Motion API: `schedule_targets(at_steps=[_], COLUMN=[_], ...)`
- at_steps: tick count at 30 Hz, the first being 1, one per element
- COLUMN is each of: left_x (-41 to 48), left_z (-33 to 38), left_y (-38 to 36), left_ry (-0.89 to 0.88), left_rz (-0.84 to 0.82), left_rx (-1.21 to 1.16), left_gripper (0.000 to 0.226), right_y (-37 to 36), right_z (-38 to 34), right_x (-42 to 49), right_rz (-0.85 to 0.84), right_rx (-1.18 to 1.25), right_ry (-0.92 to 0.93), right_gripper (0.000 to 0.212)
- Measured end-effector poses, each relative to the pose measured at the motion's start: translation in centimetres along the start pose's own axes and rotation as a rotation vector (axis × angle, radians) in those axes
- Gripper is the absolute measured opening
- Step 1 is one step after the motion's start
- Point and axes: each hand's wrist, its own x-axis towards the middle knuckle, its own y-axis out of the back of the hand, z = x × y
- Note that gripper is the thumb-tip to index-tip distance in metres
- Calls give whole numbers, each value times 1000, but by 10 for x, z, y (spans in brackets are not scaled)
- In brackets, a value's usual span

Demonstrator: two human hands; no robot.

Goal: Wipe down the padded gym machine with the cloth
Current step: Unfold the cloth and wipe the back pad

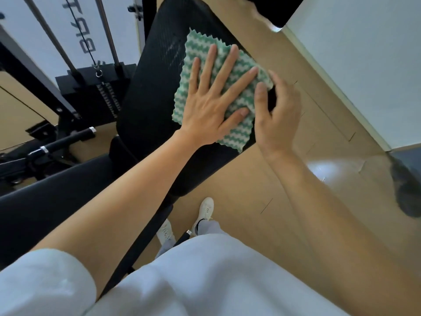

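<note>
A green-and-white zigzag cloth [237,131] lies spread flat on the black padded backrest [155,87] of the gym machine, near its right edge. My left hand [209,103] presses palm-down on the cloth with the fingers spread apart. My right hand [280,119] wraps around the pad's right edge just beside the cloth's corner, thumb on top and fingers over the side. The part of the cloth under my left palm is hidden.
A black weight stack [91,87] with steel guide rods stands left of the pad. A black handle bar [68,140] and a long black pad [57,190] lie lower left. A white wall [364,65] runs along the right. My white shoes [205,213] stand on tan flooring.
</note>
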Motion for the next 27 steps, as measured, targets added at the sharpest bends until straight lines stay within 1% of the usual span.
schedule_targets(at_steps=[2,4,6,8,11,13,16,19,21,22,24,27], left_x=[1,4,6,6,5,6,10,15,19,21,24,34], left_z=[-11,-23,-36,-51,-72,-85,-98,-102,-96,-90,-70,-42], left_y=[0,0,0,0,-1,1,2,5,6,5,2,-1], left_ry=[25,91,164,232,337,413,588,788,854,857,797,686], left_rz=[16,21,25,32,41,50,45,41,44,55,84,124], left_rx=[6,-7,-23,-44,-92,-122,-209,-304,-314,-311,-281,-239], left_gripper=[73,75,76,75,71,69,67,70,74,76,77,70], right_y=[2,6,6,0,-12,-18,-15,-12,-20,-26,-45,-76], right_z=[-9,-20,-32,-43,-54,-59,-66,-73,-72,-70,-63,-57], right_x=[13,28,43,52,62,76,106,132,144,150,162,177], right_rz=[-64,-163,-236,-294,-395,-498,-702,-859,-903,-919,-959,-1020], right_rx=[-163,-252,-340,-384,-380,-312,-98,34,183,264,389,526], right_ry=[75,101,129,155,152,149,121,93,65,50,39,58], right_gripper=[55,59,54,54,62,63,70,64,59,57,55,61])
